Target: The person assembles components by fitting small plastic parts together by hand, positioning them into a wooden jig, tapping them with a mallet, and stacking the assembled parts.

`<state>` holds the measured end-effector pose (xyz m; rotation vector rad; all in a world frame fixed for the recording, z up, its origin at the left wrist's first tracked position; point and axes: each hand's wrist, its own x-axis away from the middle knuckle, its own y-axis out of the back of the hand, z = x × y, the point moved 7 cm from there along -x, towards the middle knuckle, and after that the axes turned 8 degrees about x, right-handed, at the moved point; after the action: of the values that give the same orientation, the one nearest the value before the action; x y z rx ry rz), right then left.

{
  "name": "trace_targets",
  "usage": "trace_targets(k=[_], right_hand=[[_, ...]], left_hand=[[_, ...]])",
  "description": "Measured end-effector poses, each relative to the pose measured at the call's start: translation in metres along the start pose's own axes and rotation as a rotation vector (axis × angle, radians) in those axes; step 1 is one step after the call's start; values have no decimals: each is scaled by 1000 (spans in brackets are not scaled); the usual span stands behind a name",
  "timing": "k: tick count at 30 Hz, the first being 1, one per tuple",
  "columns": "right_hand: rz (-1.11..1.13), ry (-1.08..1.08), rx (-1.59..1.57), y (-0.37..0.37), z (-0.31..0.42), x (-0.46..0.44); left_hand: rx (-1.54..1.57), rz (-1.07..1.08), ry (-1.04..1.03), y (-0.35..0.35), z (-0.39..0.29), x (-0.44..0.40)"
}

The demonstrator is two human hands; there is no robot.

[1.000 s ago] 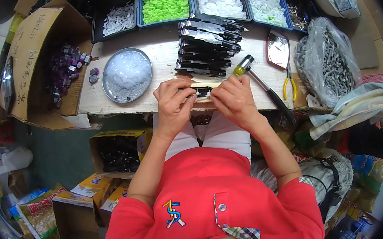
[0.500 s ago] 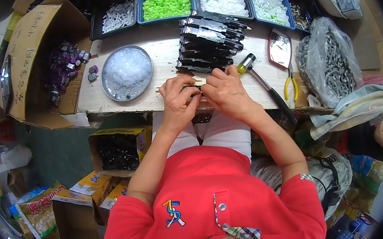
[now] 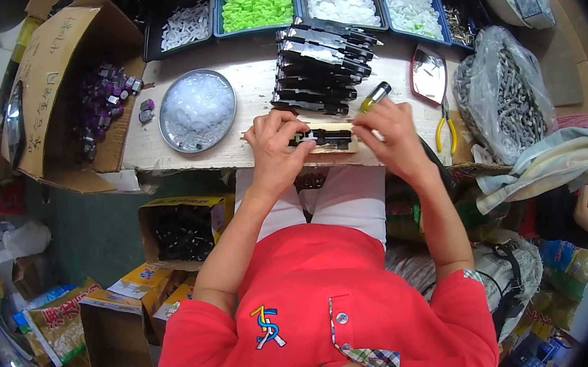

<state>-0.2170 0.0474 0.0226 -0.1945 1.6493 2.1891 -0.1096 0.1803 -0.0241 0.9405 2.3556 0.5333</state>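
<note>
My left hand [image 3: 278, 147] has its fingers closed on the left end of a black part [image 3: 331, 139], which lies in a pale wooden holder [image 3: 354, 147] at the table's front edge. Off the right end of the holder is my right hand [image 3: 391, 135], fingers apart and holding nothing visible. It partly covers a hammer [image 3: 375, 96] with a yellow and metal head. Behind the holder rises a stack of black parts [image 3: 317, 65]. A round metal dish [image 3: 197, 111] of clear, glossy material stands left of my left hand.
Trays of white and green pieces [image 3: 255, 1] line the back. Pliers [image 3: 446, 133], a red-edged shiny object [image 3: 428, 75] and a plastic bag of grey parts [image 3: 505, 98] are at the right. A cardboard box [image 3: 51, 88] of purple parts stands left. Someone's arm [image 3: 584, 208] shows far right.
My right hand has moved right, away from the black part, and its fingers have opened. The part and its holder are now in plain view. My left hand has stayed near the same place.
</note>
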Motion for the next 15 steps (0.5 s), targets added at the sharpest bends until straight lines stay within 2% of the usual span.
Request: trace_targets(k=[4, 10, 15], right_hand=[[-85, -67, 109, 35, -33, 16], [-182, -220, 174, 86, -77, 38], [-191, -322, 166, 100, -100, 52]], left_hand=[[-21, 32, 104, -5, 3, -5], [19, 50, 28, -4, 3, -3], [20, 85, 93, -6, 7, -4]])
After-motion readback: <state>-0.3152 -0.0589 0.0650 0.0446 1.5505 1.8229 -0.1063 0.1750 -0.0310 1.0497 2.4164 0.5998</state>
